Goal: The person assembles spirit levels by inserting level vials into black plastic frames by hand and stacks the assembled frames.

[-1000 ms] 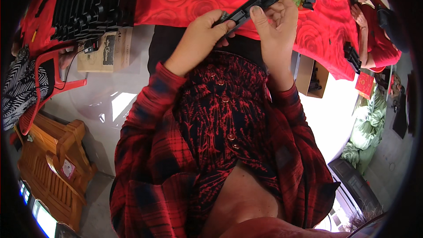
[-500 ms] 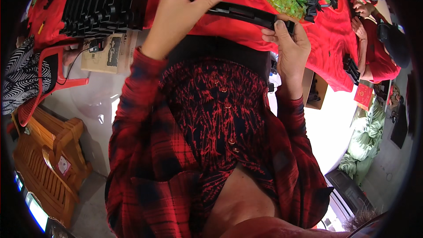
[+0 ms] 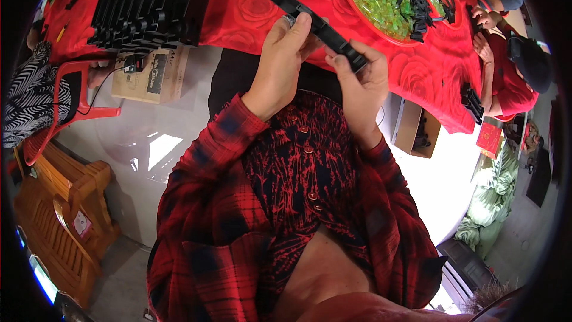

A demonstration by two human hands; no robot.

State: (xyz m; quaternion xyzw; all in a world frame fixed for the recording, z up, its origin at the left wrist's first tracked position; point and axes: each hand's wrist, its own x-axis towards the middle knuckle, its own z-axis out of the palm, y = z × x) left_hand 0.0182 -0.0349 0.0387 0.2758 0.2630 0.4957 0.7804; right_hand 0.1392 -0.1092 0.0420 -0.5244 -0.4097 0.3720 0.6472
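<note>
Between fingers (image 3: 293,37), a long black strip (image 3: 329,34)

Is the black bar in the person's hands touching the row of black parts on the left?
Apart. The head view shows red cloth between the upper end of the black bar and the row of black parts.

Floor: smooth grey floor (image 3: 131,206), bright white light patch (image 3: 162,150) | Left: red plastic armchair (image 3: 38,144), brown slatted wooden bench (image 3: 56,220) | Ahead: red rose-patterned cloth-covered table (image 3: 250,9)
</note>
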